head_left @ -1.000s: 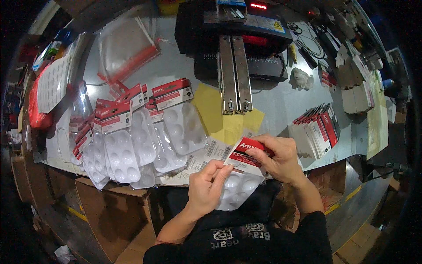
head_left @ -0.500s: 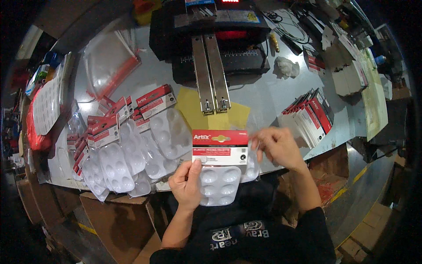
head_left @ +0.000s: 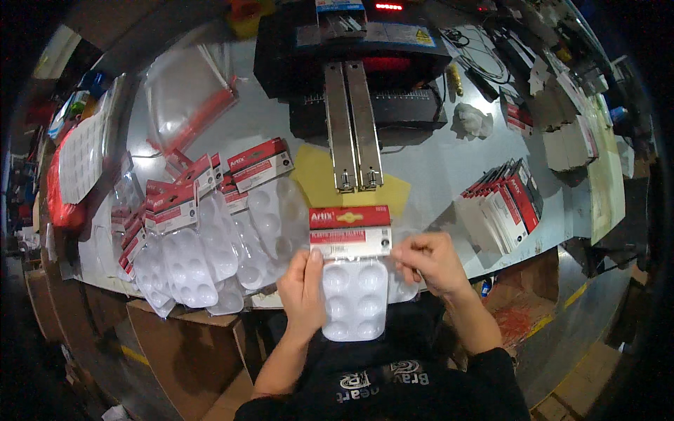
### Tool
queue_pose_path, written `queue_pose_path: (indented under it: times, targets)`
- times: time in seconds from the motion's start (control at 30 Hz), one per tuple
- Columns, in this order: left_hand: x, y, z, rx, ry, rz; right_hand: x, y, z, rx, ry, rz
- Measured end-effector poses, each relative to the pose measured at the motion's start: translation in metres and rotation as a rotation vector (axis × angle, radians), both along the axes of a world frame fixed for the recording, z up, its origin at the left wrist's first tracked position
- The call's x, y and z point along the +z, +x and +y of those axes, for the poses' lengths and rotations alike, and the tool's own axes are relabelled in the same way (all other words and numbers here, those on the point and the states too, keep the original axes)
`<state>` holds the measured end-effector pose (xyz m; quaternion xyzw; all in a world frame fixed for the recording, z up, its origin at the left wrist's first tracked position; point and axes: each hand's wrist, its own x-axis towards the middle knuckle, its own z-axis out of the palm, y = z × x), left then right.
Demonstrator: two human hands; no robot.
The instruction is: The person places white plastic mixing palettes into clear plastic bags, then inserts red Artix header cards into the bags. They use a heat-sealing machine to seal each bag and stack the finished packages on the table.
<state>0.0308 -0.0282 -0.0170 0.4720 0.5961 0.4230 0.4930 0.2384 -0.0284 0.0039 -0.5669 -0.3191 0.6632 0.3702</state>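
Note:
A white plastic paint palette with rounded wells hangs under a red and white header card in front of me. My left hand grips the left side of the card and palette, thumb on the card's lower left corner. My right hand is closed at the card's lower right edge, its fingertips pinching there. Partly hidden behind the held palette, another palette lies at the table's near edge. Beyond the card, a yellow sheet lies under two metal guide bars of a black machine.
Several bagged palettes with red cards lie heaped at the left. A row of folded header cards stands at the right. Clear plastic bags lie at the back left, and crumpled white material sits right of the machine.
My right hand has come down to the card's lower right edge, and its fingers have closed there. The held palette hangs a little lower and straighter. The whole view has shifted slightly.

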Motion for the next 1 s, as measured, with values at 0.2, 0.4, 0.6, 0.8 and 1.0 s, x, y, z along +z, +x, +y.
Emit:
queue_pose_path:
  times: [0.2, 0.4, 0.6, 0.8, 1.0]
  targets:
    - [-0.039, 0.018, 0.052, 0.097, 0.045, -0.175, -0.028, -0.009, 0.045, -0.243, 0.045, 0.058]
    - [-0.044, 0.015, 0.061, 0.048, 0.114, -0.073, -0.037, -0.01, 0.048, -0.277, 0.111, 0.109]
    - [-0.039, 0.015, 0.058, 0.018, 0.107, -0.021, -0.03, -0.011, 0.045, -0.279, 0.062, -0.021]
    - [-0.041, 0.019, 0.059, 0.036, 0.099, -0.12, -0.04, -0.008, 0.044, -0.288, 0.152, 0.093]
    - [-0.041, 0.018, 0.061, 0.018, 0.117, -0.134, -0.033, -0.008, 0.046, -0.227, 0.176, -0.054]
